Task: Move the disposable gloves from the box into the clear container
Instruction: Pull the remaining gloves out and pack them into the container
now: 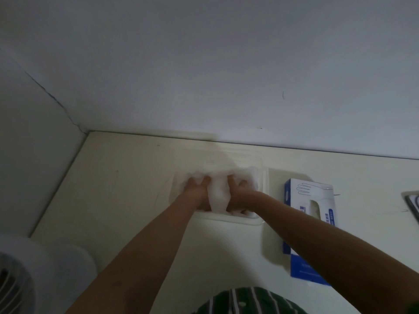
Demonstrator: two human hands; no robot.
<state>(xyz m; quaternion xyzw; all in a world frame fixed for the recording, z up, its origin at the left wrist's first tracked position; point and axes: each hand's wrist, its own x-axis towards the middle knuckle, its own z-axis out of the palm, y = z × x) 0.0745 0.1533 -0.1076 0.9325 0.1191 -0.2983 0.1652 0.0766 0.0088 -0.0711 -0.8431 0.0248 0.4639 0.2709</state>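
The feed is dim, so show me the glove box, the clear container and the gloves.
glove box (299, 200): head view, white top face.
clear container (226, 220): head view, near rim.
gloves (218, 196): head view, middle of the white wad.

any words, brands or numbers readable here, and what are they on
No text can be read.
glove box: a glove outline drawn near its far end; print on its white and blue faces, too blurred to read.
dark-rimmed object at the right edge: no text can be made out.
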